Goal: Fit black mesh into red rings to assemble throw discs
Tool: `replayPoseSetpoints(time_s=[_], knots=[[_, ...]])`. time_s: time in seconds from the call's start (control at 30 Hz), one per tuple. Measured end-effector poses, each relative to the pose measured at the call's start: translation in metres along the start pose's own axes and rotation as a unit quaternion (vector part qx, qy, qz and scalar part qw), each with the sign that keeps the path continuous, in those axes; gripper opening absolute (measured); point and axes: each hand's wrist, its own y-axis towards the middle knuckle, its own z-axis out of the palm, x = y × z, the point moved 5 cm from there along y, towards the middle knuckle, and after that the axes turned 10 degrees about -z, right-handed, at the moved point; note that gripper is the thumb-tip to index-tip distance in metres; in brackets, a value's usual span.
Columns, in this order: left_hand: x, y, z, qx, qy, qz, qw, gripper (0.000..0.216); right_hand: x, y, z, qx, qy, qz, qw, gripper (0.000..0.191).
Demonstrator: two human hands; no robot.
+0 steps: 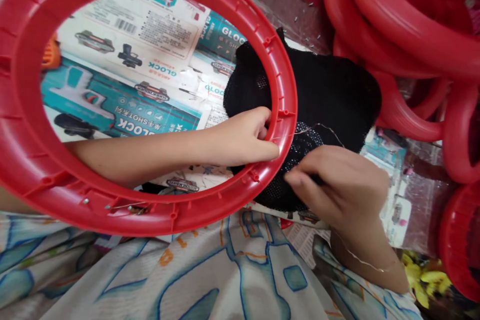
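A red plastic ring [283, 87], with ribs and small posts on its hollow side, takes up the left and middle of the head view. My left hand [249, 135] reaches through its opening and is closed on the ring's right side, thumb on the near face and fingers behind. My right hand [333, 180] is closed in a pinch just right of the ring. A thin copper-coloured wire [318, 125] runs from the ring to behind this hand and reappears along my forearm. Under both hands lies black cloth [330, 80] with mesh patches. What sits between my right fingertips is hidden.
Printed toy cartons [161, 115] lie flat beneath the ring. Several more red rings [412, 25] are piled at the right. Something orange [51, 55] shows at the left, yellow pieces [423, 275] at the lower right. Patterned cloth [195, 270] covers my lap.
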Motion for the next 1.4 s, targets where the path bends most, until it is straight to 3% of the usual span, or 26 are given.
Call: replayPoseSetpoints(time_s=[0.1,0.2,0.27,0.33,0.4,0.67,0.77,0.83,0.97,1.2,1.4], knots=[[0.001,-0.002,-0.001,-0.025,-0.007,-0.017,1.0,0.029,-0.026,-0.004,0.004,0.009,0.008,0.196,0.98,0.044],[0.003,-0.009,0.003,-0.03,0.005,-0.014,0.999,0.028,-0.045,-0.011,0.01,-0.124,0.165,0.295,0.933,0.029],[0.005,-0.013,0.008,-0.017,0.019,-0.008,1.0,0.028,-0.053,-0.013,0.018,-0.191,0.314,0.315,0.875,0.038],[0.008,-0.017,0.012,-0.003,0.033,-0.008,0.999,0.032,-0.054,-0.012,0.024,-0.203,0.44,0.306,0.819,0.04],[0.011,-0.019,0.015,0.012,0.044,-0.009,0.999,0.033,-0.05,-0.01,0.023,-0.197,0.494,0.278,0.8,0.032],[0.014,-0.019,0.018,0.027,0.043,-0.037,0.998,0.036,-0.031,-0.002,0.0,-0.073,0.323,0.083,0.94,0.013],[0.014,-0.019,0.021,0.031,0.074,-0.045,0.996,0.035,-0.025,0.003,-0.001,-0.065,0.245,0.004,0.967,0.009],[0.013,-0.02,0.023,0.028,0.132,-0.047,0.99,0.029,-0.024,0.004,0.001,-0.074,0.219,0.008,0.973,0.007],[0.013,-0.025,0.026,0.018,0.234,-0.054,0.971,0.024,-0.029,0.002,0.007,-0.121,0.204,0.088,0.968,0.006],[0.013,-0.03,0.03,0.029,0.181,-0.03,0.983,0.024,-0.035,-0.003,0.013,-0.171,0.188,0.169,0.952,0.006],[0.016,-0.033,0.033,0.056,0.124,-0.05,0.989,0.028,-0.042,-0.006,0.015,-0.201,0.2,0.176,0.943,0.005]])
